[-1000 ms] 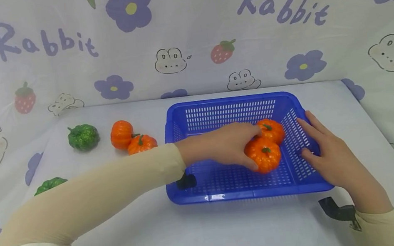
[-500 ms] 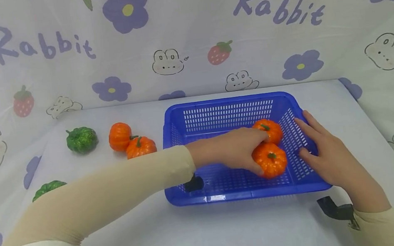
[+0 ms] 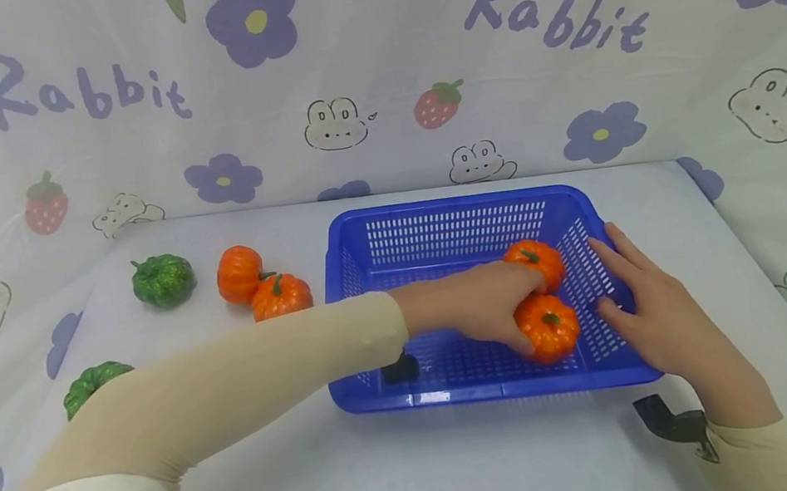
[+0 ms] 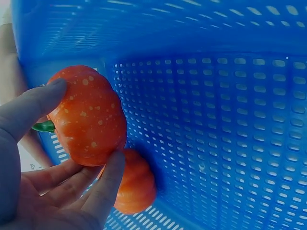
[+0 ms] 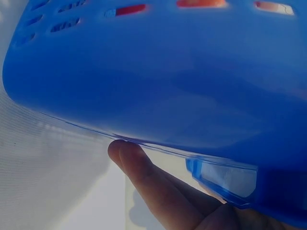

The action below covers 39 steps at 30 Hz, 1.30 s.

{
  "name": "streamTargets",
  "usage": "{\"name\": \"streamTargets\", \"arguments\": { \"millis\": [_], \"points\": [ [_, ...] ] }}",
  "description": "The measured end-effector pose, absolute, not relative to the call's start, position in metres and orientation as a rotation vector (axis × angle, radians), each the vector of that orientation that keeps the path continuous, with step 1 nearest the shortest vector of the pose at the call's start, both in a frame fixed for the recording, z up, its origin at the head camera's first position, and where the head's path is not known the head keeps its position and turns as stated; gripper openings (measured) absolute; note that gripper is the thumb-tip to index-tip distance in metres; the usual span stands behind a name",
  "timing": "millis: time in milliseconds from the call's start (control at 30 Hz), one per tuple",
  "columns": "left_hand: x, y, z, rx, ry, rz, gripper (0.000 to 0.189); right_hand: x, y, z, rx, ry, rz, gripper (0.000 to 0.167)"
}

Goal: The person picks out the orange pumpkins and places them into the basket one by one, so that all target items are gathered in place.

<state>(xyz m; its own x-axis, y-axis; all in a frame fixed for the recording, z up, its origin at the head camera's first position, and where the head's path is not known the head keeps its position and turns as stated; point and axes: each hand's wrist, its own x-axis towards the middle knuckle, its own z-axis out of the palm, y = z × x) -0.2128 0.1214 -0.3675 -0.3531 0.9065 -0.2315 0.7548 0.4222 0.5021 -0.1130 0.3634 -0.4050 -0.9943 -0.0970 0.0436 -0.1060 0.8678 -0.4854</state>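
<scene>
In the head view my left hand reaches into the blue plastic basket and grips a small orange pumpkin. Thumb and fingers span its sides in the left wrist view, its green stem pointing left. A second orange pumpkin lies right beside it in the basket, partly hidden by my fingers. At the basket's right side, my right hand holds the rim, with thumb and a finger over the inner wall. Other fingers show outside, under the rim, in the right wrist view.
Left of the basket, two more orange pumpkins touch on the white table. Further left stands a green pumpkin; another green pumpkin is partly covered by my left sleeve. A printed curtain hangs behind the table.
My left hand has moved right and slightly toward me with the gripped pumpkin, which now sits nearer the basket's front right corner. The right hand keeps its place on the rim.
</scene>
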Motion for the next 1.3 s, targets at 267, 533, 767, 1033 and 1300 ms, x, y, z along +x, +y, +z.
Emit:
{"name": "streamTargets", "arguments": {
  "millis": [267,533,767,1033,1300],
  "points": [
    [-0.214,0.131,-0.374,1.418,2.18,0.433,0.059,-0.115,0.363,-0.404,0.158,-3.032,0.809,0.078],
    [-0.208,0.142,-0.384,1.392,2.204,0.344,0.069,-0.113,0.362,-0.405,0.162,-3.014,0.787,0.078],
    [-0.208,0.146,-0.387,1.351,2.232,0.315,0.076,-0.114,0.36,-0.405,0.155,-3.018,0.783,0.079],
    [-0.203,0.151,-0.395,1.333,2.245,0.29,0.076,-0.111,0.362,-0.409,0.144,-3.028,0.78,0.081],
    [-0.205,0.151,-0.396,1.357,2.263,0.257,0.077,-0.114,0.361,-0.409,0.159,-3.021,0.775,0.081]
  ]
}}
